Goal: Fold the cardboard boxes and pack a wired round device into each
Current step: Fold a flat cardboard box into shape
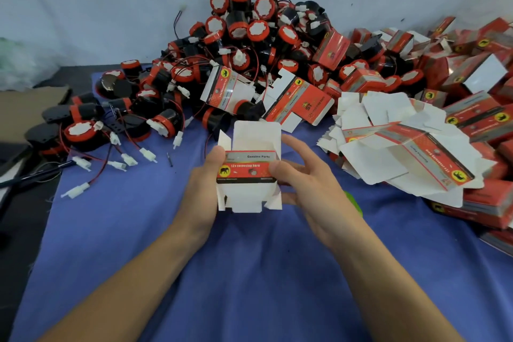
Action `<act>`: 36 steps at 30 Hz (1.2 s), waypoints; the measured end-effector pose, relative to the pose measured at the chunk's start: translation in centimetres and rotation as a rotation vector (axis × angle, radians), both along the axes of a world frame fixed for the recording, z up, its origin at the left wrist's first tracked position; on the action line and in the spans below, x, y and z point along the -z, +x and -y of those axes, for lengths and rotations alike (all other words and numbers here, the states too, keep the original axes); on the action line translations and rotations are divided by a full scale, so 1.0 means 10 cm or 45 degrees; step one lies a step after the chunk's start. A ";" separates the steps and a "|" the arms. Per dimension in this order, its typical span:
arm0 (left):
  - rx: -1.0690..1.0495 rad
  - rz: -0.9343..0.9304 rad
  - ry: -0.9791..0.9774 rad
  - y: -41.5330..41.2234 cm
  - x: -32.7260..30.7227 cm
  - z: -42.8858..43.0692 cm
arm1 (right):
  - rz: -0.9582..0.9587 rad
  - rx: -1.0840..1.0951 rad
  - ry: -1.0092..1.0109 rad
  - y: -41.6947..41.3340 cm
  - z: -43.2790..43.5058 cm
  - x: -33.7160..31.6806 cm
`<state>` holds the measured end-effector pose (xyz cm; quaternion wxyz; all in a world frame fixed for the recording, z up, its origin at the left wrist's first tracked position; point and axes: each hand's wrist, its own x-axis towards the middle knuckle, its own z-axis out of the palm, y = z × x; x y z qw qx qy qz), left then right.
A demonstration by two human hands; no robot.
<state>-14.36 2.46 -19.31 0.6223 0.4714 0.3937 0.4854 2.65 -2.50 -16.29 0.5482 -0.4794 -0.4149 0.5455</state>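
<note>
Cloth (249,272), left grip (202,189), right grip (308,183) pinching box (249,169)

My blue-clothed worktop (249,272) carries a heap of wired round devices (244,36) at the back, loose flat box blanks (388,147) to my right, and closed boxes (488,116) piled beyond them.

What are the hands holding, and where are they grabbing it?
One small cardboard box, its flaps open. The left hand grips its left side, thumb on the printed front; the right hand pinches its right side.
</note>
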 end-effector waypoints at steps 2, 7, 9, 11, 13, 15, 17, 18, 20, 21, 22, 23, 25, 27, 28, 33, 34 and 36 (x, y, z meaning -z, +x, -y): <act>-0.104 -0.051 0.167 -0.01 0.04 0.01 | -0.057 0.102 -0.106 -0.01 -0.04 0.03; 0.110 -0.481 0.902 -0.15 0.04 0.02 | -0.226 0.073 -0.333 -0.01 -0.10 0.06; 0.044 -0.693 0.966 -0.12 0.04 0.04 | -0.131 0.027 -0.350 -0.02 -0.10 0.09; -0.050 -0.750 0.852 -0.06 0.04 0.07 | 0.014 0.057 -0.313 -0.05 -0.09 0.12; -0.107 -0.726 0.723 -0.05 0.05 0.06 | 0.301 0.109 -0.216 -0.05 -0.08 0.16; -0.120 -0.626 0.611 -0.06 0.04 0.05 | 0.598 0.185 -0.100 -0.02 -0.08 0.19; -0.082 -0.463 0.520 -0.05 0.02 0.04 | 0.637 0.207 -0.016 0.00 -0.08 0.17; -0.063 -0.393 0.490 -0.04 0.01 0.04 | 0.567 0.164 0.008 0.00 -0.08 0.16; -0.046 -0.330 0.464 -0.03 -0.01 0.04 | 0.402 0.040 0.047 0.00 -0.09 0.15; -0.046 -0.334 0.461 -0.03 -0.02 0.04 | 0.357 0.006 0.073 -0.01 -0.09 0.15; -0.056 -0.348 0.462 -0.03 -0.03 0.04 | 0.335 -0.008 0.095 -0.01 -0.09 0.14; -0.072 -0.362 0.467 -0.03 -0.04 0.05 | 0.325 -0.013 0.109 -0.01 -0.09 0.13; -0.102 -0.383 0.479 -0.03 -0.03 0.06 | 0.371 -0.030 0.116 0.00 -0.08 0.13; -0.108 -0.363 0.465 -0.03 -0.04 0.07 | 0.475 -0.060 0.131 0.00 -0.07 0.12; -0.105 -0.331 0.443 -0.03 -0.04 0.07 | 0.524 -0.070 0.143 -0.01 -0.07 0.11; -0.148 -0.255 0.421 -0.02 -0.04 0.09 | 0.748 -0.029 0.189 -0.02 -0.03 0.07; -0.156 -0.250 0.423 -0.02 -0.04 0.09 | 0.748 -0.016 0.189 -0.02 -0.02 0.08; -0.157 -0.218 0.411 -0.02 -0.03 0.10 | 0.623 0.051 0.177 -0.04 -0.01 0.11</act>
